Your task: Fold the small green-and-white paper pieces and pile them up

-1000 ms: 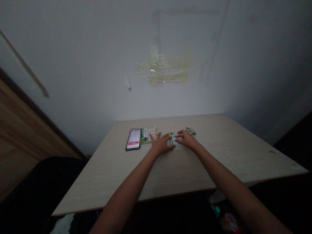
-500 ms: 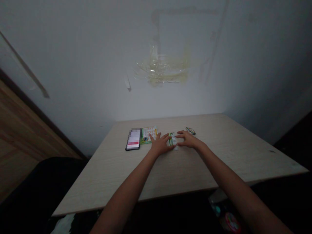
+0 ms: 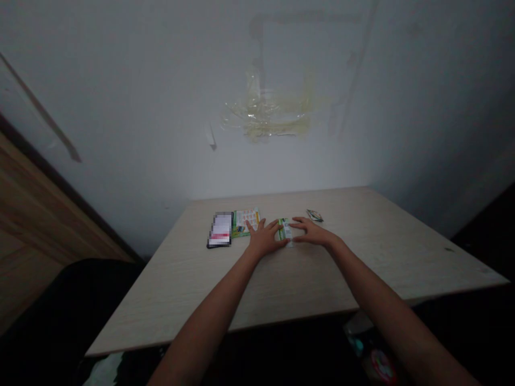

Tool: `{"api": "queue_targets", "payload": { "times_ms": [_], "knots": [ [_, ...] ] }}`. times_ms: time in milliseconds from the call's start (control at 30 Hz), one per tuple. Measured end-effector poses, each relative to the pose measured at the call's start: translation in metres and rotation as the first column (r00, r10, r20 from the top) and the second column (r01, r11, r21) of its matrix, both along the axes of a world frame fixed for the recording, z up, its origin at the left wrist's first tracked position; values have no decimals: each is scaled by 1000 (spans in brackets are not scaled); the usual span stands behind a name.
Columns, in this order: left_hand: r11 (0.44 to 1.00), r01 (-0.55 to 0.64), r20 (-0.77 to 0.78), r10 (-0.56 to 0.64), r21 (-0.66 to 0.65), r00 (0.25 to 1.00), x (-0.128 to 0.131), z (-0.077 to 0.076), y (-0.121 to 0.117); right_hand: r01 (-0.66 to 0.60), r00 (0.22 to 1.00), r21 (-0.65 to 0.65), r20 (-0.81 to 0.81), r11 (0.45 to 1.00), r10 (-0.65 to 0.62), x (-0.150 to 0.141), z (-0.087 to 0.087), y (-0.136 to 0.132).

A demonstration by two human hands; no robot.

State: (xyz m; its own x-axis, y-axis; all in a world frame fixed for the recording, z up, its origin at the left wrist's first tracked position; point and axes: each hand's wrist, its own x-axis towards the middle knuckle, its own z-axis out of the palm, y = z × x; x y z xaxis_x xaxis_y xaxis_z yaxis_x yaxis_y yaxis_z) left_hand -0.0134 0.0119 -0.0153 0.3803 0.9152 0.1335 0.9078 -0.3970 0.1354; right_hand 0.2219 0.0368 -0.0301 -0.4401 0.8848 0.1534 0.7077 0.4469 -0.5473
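A small flat green and white piece of printed paper or packet (image 3: 286,231) lies on the table between my hands. My left hand (image 3: 264,238) has its fingers spread, with the thumb and fingertips at the packet's left side and lower edge. My right hand (image 3: 313,232) is at the packet's right side, its fingers apart and pointing left, the tips at or close to the edge. Part of the packet may be hidden under my left fingers. Behind my left hand lies a green printed sheet (image 3: 246,219) with rows of small pictures.
A phone-like device (image 3: 220,229) with a blurred screen lies left of the sheet. Beyond my right hand is a small colourful packet or card (image 3: 315,215). The pale wooden table (image 3: 293,289) meets a wall with peeling tape (image 3: 277,115). Below its front edge are dark, cluttered items.
My right hand has shifted very slightly to the right. My left hand, the packet and the other things look unmoved.
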Motion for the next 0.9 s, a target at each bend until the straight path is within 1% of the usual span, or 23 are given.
{"api": "queue_targets", "payload": {
  "times_ms": [133,200,333,567,800,900],
  "knots": [
    [1000,12,19,-12,6,1000,0,1,-1,12,1000,76,-14,997,-11,-4,1,-1],
    [1000,16,25,-16,5,1000,0,0,-1,17,1000,90,-8,996,-16,-6,2,-2],
    [1000,17,42,-18,7,999,-1,-3,2,20,1000,54,22,998,-21,-6,5,-4],
    [1000,5,25,-5,0,1000,-2,-4,3,-21,997,-53,74,998,24,-3,7,-2],
    [1000,-8,0,8,-21,1000,-2,-1,3,-31,998,-65,54,997,35,-2,3,-2],
    [1000,3,-18,-3,-31,1000,-3,1,4,-34,998,-72,47,997,37,-1,3,-2]
  ]
}}
